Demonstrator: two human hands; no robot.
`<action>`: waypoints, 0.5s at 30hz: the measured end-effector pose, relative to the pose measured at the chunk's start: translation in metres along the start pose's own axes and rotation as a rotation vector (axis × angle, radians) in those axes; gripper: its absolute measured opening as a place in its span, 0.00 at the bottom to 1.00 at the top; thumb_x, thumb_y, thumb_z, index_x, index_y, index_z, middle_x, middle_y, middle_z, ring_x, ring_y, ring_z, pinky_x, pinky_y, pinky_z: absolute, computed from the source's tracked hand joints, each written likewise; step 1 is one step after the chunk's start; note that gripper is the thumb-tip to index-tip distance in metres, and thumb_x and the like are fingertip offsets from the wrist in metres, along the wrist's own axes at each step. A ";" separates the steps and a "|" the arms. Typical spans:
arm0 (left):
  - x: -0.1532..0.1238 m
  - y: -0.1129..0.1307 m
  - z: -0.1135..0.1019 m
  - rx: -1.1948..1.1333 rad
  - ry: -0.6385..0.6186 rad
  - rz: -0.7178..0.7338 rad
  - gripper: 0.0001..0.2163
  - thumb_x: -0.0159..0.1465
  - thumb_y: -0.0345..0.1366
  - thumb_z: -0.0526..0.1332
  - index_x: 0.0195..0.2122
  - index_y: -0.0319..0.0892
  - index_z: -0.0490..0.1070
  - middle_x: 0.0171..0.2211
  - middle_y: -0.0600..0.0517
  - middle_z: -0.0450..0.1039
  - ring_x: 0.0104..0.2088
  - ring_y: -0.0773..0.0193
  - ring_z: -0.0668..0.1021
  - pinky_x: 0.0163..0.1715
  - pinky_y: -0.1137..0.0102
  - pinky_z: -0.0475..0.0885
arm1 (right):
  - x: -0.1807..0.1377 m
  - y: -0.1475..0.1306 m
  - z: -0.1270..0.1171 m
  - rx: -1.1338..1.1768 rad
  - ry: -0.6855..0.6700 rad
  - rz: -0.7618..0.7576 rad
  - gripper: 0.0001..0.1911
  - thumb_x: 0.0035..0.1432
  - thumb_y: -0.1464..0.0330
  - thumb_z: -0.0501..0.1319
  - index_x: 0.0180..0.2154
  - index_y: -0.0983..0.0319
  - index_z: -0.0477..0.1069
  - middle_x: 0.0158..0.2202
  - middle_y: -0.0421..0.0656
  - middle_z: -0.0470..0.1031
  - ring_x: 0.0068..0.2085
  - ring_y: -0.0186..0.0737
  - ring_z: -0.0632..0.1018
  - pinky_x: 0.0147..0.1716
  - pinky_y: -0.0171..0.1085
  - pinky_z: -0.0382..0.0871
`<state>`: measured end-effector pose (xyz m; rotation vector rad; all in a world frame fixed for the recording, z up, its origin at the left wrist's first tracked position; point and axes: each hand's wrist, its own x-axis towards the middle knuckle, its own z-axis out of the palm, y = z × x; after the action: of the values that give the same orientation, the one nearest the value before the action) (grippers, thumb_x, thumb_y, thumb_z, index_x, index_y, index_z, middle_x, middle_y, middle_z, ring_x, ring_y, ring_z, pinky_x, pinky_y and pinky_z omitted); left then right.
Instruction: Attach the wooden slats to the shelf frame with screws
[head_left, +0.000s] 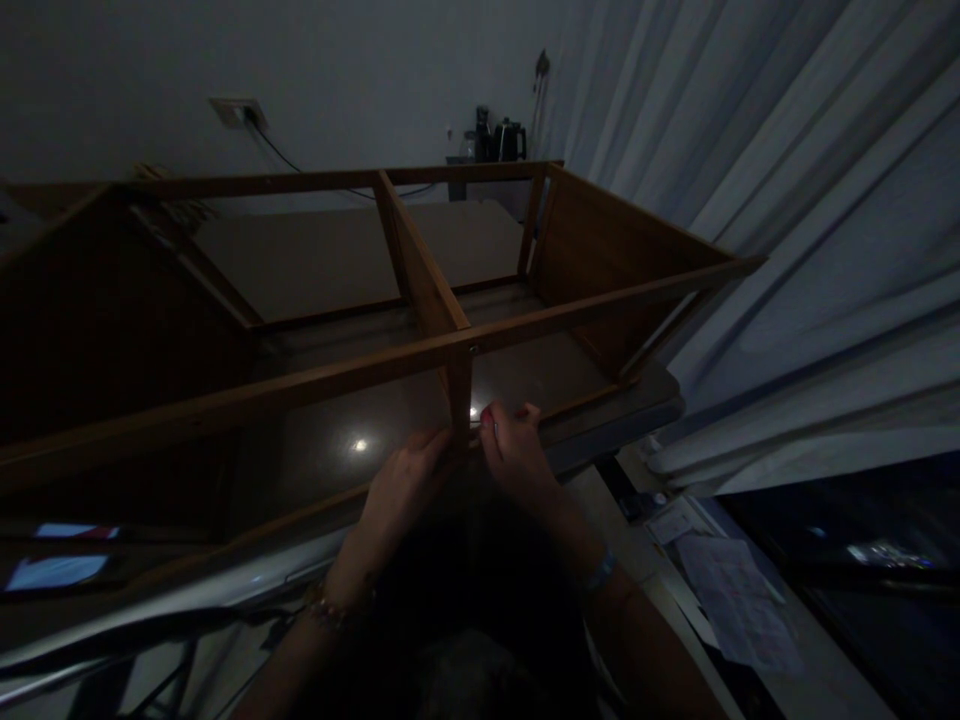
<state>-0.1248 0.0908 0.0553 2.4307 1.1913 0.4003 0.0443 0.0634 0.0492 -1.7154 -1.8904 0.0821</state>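
A brown wooden frame point(352, 362), open-sided with a divider in the middle, stands in front of me on a table. My left hand point(411, 468) grips the lower end of the frame's front middle post point(460, 385), its fingertips partly hidden. Just right of that post, my right hand point(514, 455) is closed around a small tool with a red handle, which looks like a screwdriver point(487, 420). Its thin shaft points left at the post's lower part. Dim light hides where the tip touches. A screw hole or fitting point(473, 348) shows at the post's top.
The glossy tabletop point(360, 410) reflects light beneath the frame. A black kettle point(510, 140) stands behind it, near a wall socket point(237, 112) with a plugged-in cable. Curtains point(787, 200) hang at right. Papers point(731, 590) lie low on the right.
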 end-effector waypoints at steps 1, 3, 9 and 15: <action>0.000 -0.001 0.000 0.005 -0.002 -0.002 0.12 0.68 0.41 0.52 0.47 0.45 0.68 0.47 0.47 0.72 0.48 0.58 0.75 0.46 0.64 0.72 | -0.001 0.000 0.000 0.025 0.004 0.018 0.13 0.68 0.69 0.42 0.38 0.61 0.64 0.26 0.40 0.75 0.27 0.38 0.73 0.50 0.43 0.51; 0.000 -0.002 0.002 0.012 -0.001 0.003 0.11 0.68 0.41 0.52 0.47 0.44 0.68 0.47 0.47 0.72 0.48 0.58 0.75 0.47 0.64 0.72 | -0.004 0.001 0.000 0.087 0.018 0.063 0.12 0.69 0.69 0.43 0.38 0.60 0.63 0.28 0.40 0.77 0.30 0.38 0.75 0.50 0.42 0.51; 0.000 -0.004 0.003 0.021 0.018 0.025 0.11 0.68 0.41 0.53 0.47 0.45 0.68 0.45 0.48 0.72 0.45 0.59 0.76 0.44 0.65 0.72 | -0.033 0.004 0.003 0.075 0.203 0.055 0.12 0.68 0.70 0.46 0.38 0.60 0.66 0.32 0.40 0.80 0.33 0.35 0.77 0.49 0.42 0.49; -0.001 -0.004 0.002 0.048 0.003 0.013 0.12 0.68 0.41 0.52 0.47 0.44 0.69 0.44 0.47 0.72 0.45 0.59 0.76 0.44 0.65 0.73 | -0.057 0.004 0.011 -0.054 0.262 0.014 0.12 0.68 0.64 0.50 0.36 0.59 0.71 0.31 0.40 0.79 0.33 0.39 0.76 0.44 0.42 0.50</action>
<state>-0.1276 0.0915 0.0513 2.4807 1.2004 0.3835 0.0433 0.0149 0.0167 -1.6839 -1.7015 -0.1817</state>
